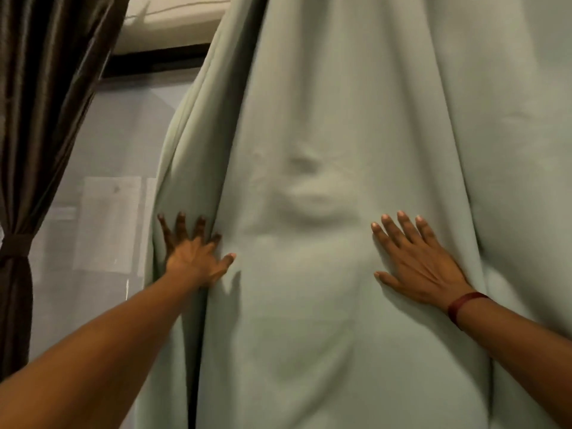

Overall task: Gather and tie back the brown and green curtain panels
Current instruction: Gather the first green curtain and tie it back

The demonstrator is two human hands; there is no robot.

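A pale green curtain panel (325, 119) hangs in front of me and fills most of the view, with a puckered bulge at its middle. My left hand (193, 255) presses flat on the panel's left folds, fingers spread, thumb pointing right. My right hand (416, 261) lies flat on the cloth to the right, fingers apart, a dark red band on its wrist. Neither hand grips the fabric. At the far left hangs a shiny brown curtain panel (43, 88), cinched at its waist by a brown tie-back (15, 246).
Between the two curtains a frosted window pane (102, 168) shows, with a pale sheet of paper (108, 221) stuck on it. A dark window frame bar (154, 61) and a cream wall beam (173, 23) run above it.
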